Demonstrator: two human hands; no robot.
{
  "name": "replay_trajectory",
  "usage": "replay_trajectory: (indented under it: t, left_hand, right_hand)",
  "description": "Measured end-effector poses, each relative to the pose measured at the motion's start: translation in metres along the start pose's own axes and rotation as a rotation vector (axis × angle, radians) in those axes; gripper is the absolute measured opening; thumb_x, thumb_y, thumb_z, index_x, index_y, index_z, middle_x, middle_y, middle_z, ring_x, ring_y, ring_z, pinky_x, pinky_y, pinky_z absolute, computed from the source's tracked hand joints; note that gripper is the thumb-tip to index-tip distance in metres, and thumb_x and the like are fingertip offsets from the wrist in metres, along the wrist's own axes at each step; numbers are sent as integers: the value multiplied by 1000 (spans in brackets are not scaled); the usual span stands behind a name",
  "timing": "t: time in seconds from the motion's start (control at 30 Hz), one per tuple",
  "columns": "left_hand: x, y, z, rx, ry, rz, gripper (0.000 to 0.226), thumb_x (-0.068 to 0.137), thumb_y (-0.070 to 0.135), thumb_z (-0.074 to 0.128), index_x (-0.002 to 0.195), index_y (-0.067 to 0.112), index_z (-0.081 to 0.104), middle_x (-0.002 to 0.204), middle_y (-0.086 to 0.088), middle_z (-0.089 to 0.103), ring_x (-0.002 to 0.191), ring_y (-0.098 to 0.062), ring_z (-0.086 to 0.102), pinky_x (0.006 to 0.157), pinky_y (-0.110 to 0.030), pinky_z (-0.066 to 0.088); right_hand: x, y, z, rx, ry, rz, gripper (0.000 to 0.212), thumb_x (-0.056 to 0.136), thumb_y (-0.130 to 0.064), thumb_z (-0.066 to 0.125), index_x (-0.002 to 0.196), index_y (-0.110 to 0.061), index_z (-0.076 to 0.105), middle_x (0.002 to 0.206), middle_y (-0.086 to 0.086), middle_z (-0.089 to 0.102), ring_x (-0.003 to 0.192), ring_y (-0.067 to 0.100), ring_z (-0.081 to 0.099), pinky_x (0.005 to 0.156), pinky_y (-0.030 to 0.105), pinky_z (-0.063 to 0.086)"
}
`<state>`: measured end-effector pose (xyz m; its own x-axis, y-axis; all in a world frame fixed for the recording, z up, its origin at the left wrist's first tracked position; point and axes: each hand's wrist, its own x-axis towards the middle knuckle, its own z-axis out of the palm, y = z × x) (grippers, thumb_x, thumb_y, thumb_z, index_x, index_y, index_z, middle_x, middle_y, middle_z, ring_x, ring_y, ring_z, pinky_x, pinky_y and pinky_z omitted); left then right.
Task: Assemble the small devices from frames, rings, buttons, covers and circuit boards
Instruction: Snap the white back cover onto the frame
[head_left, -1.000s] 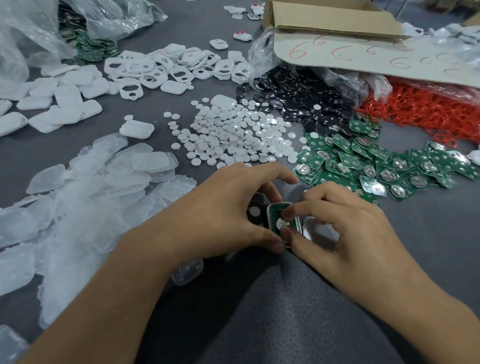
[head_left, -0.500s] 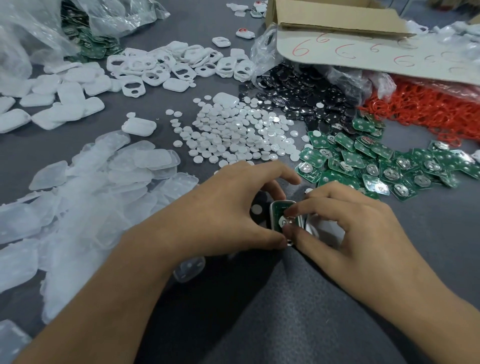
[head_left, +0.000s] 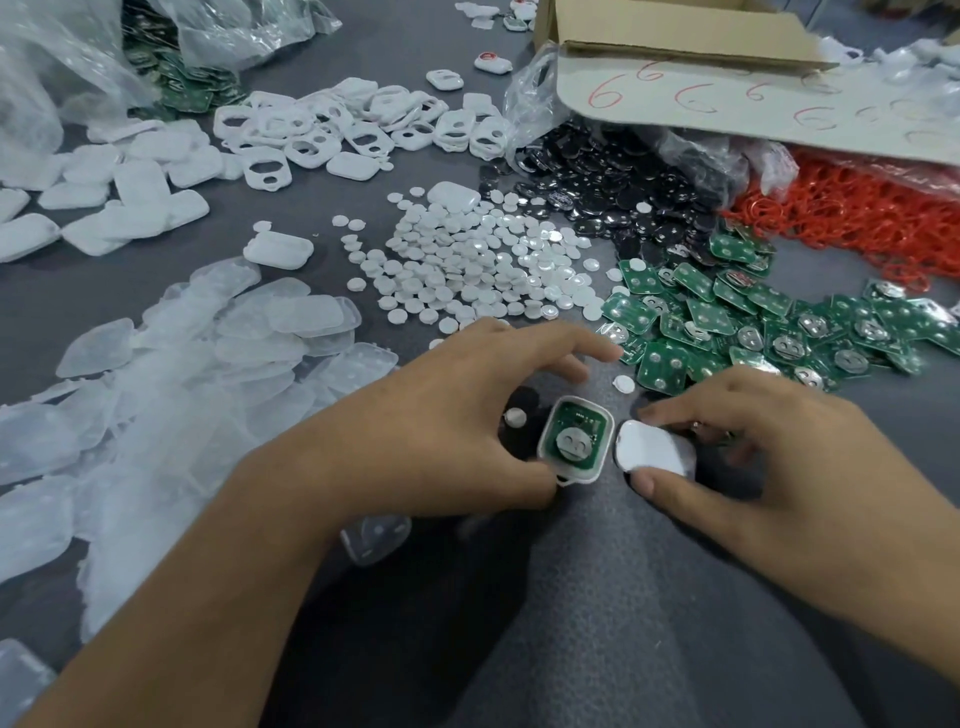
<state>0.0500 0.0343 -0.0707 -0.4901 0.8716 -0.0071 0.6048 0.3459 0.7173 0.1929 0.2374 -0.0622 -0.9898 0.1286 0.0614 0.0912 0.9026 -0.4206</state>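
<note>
1. Frame (head_left: 574, 441), white and rounded, sits on the grey cloth (head_left: 597, 623) right in front of me, with a green circuit board (head_left: 575, 435) seated inside it and a round silver contact showing in the middle of the board.
2. My left hand (head_left: 441, 441) pinches that frame by its left side and lower corner, thumb low, index finger stretched out above it (the other fingers are tucked under and I cannot see them well).
3. My right hand (head_left: 789, 467) grips a plain white cover (head_left: 652, 449) between thumb below and fingertips above; the cover lies just beside the frame's right edge, not on it.
4. Two loose white buttons (head_left: 623, 383) lie on the cloth close to the frame, one at upper right and one at its left.
5. Beyond my hands: a spread of white buttons in the middle, green boards (head_left: 753, 322) to the right, black discs (head_left: 597, 176) behind those, and red rings (head_left: 857, 218) at far right under a cardboard box (head_left: 675, 36) with red sixes on its flap.
6. Clear soft covers (head_left: 182, 364) heap at my left; white frames and solid white covers lie farther back.
</note>
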Motion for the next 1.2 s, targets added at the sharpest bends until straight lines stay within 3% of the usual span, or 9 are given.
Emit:
replay_trajectory:
  t: [0.2,0.33,0.43,0.53,0.63,0.77,0.93,1.2]
  left_hand:
    - [2,9,10,215,6,-21,82,66,74,72,137,59,33,111,28,46,118,-5,34,106,-36,36]
    - [4,8,7,175,0,-31,81,74,57,78,140,60,31,111,30,53,119,-2,32,106,-36,36]
    - [1,7,3,82,-48,-21,85,77,41,80,140,65,28,120,33,55,129,-4,32,105,-37,41]
    - [-2,8,2,24,-87,-20,95,74,30,83,139,70,26,125,32,52,131,4,29,99,-28,45]
    - [0,9,2,50,-78,-45,96,70,41,87,138,70,26,121,33,49,130,-1,27,103,-31,40]
    - [2,8,3,104,-62,-64,90,73,44,85,139,66,27,114,30,54,129,-8,30,107,-40,39]
    - [2,6,3,66,-52,-66,88,73,44,84,137,67,28,113,29,59,130,-10,33,106,-43,40]
    - [3,4,3,63,-34,-76,87,69,48,84,136,66,31,109,29,61,128,-6,34,107,-41,39]
  right_hand:
    - [0,3,-4,-10,-41,-25,29,76,-49,72,103,-40,71,95,-23,62,87,-2,60,72,17,49]
    - [0,7,-9,58,70,-73,25,88,-48,70,111,-38,69,102,-25,63,95,-1,62,80,15,49]
    - [1,3,-6,120,102,-133,31,85,-44,70,115,-38,70,109,-22,66,99,5,64,79,20,51]
    - [2,-3,-4,171,88,-190,32,84,-39,74,116,-39,71,112,-21,66,102,8,65,77,22,51]
    - [6,-4,1,187,55,-205,31,85,-38,76,116,-36,72,112,-20,66,98,8,67,78,27,51]
    - [10,-6,8,173,12,-215,34,85,-38,75,118,-30,73,114,-21,65,108,2,64,90,28,51]
    - [15,-9,12,125,-23,-261,31,85,-35,74,116,-30,75,110,-21,65,106,6,64,88,34,53]
    - [17,-10,13,98,-27,-303,31,85,-35,74,116,-28,76,113,-21,64,108,4,62,89,28,51]
